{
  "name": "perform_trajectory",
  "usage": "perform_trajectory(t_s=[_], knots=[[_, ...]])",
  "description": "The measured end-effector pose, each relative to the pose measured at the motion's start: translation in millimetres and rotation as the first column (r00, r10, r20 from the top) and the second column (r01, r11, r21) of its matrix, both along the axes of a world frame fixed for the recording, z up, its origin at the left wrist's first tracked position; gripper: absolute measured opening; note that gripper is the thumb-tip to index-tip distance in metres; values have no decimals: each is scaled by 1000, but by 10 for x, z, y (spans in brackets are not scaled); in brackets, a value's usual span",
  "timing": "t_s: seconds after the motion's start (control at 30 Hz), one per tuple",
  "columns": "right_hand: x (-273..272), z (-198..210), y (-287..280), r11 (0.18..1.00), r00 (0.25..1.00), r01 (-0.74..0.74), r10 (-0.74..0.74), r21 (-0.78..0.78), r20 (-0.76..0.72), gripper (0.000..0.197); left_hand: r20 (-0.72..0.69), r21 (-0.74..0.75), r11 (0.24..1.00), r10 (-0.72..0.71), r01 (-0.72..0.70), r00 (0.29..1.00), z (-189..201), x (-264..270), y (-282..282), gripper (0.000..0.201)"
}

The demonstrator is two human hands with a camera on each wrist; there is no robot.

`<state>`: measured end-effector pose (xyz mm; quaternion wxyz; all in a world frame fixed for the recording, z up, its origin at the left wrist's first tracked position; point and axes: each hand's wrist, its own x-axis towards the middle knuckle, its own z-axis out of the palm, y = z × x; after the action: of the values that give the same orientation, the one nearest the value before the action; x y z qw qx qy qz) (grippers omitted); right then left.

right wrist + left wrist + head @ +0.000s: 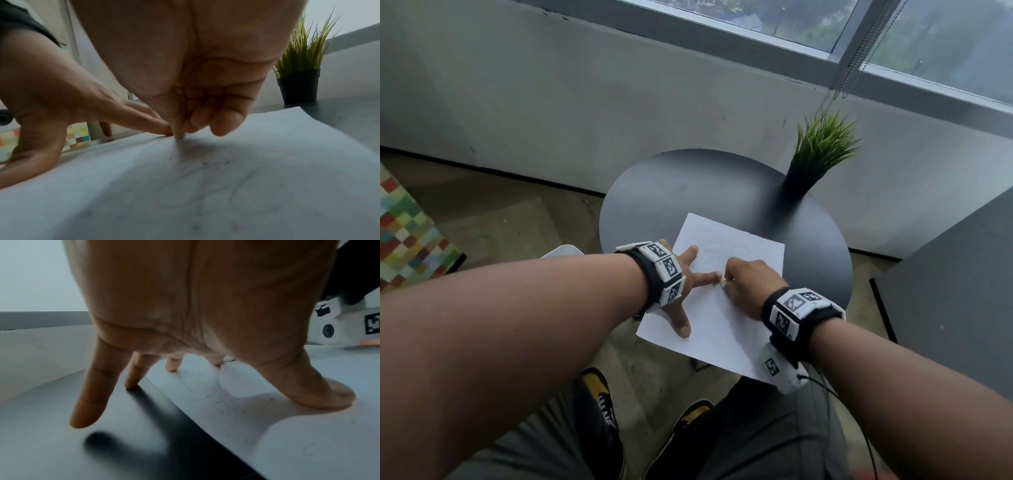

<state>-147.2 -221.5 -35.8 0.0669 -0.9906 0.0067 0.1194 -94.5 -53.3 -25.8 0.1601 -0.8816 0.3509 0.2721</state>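
Daylight from a window [756, 20] is falling on a round dark table [654, 192] in the head view. A white sheet of paper [722, 329] is lying on the table's near side, with its near edge reaching past the rim. The left hand [685, 284] is pressing the sheet's left part with its fingers spread straight. The right hand [748, 281] is bunching into a curl just beside the left forefinger, knuckles up. At the far edge a black pot [799, 178] is holding a tuft of green grass blades [825, 140], well apart from the sheet.

From the left wrist, the thumb [320, 394] and two fingertips are bearing down on the paper. The ring finger is touching bare tabletop and the little finger is hovering above it.

From the right wrist, thumb and forefinger are pinching a small grey nub [179, 136] against the sheet; what it is I cannot tell. Faint pencil lines [236, 186] and dark crumbs are showing on the paper.

The sheet is looking thin, light and limp. It is likely to be sliding on the smooth top and wrinkling or tearing under hard rubbing. Pinning it flat close to the working point is seeming the sound hold. For lifting, the overhanging near edge is offering the easiest pinch.
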Motion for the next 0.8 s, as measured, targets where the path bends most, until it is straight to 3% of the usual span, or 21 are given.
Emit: perform_trajectory(t_s=[0.03, 0.17, 0.33, 0.5, 0.6, 0.67, 0.8], knots=[[-34, -6, 56, 1000, 1000, -23, 23, 13, 11, 19, 2, 0, 1000, -2, 2, 1000, -4, 7, -2, 124], [-317, -24, 383, 936, 937, -340, 346, 95, -56, 17, -5, 7, 1000, -6, 6, 1000, 0, 22, 12, 126], [-56, 25, -38, 988, 988, -153, 154, -7, 25, 17, 15, 3, 1000, -13, 13, 1000, 13, -2, 12, 123], [-409, 8, 233, 905, 902, -420, 425, 69, -81, 12, 3, 33, 999, -13, 13, 1000, 19, 8, -11, 125], [-204, 26, -23, 965, 964, -263, 263, 17, -20, 14, 8, 21, 1000, -17, 17, 1000, 18, 13, -9, 125], [-188, 0, -68, 973, 972, -231, 231, 1, 43, 12, 8, 28, 1000, -13, 13, 1000, 22, 10, 1, 126], [-528, -3, 295, 875, 874, -482, 484, 55, -38, 15, 8, 55, 998, -25, 25, 1000, 58, -11, -19, 124]])
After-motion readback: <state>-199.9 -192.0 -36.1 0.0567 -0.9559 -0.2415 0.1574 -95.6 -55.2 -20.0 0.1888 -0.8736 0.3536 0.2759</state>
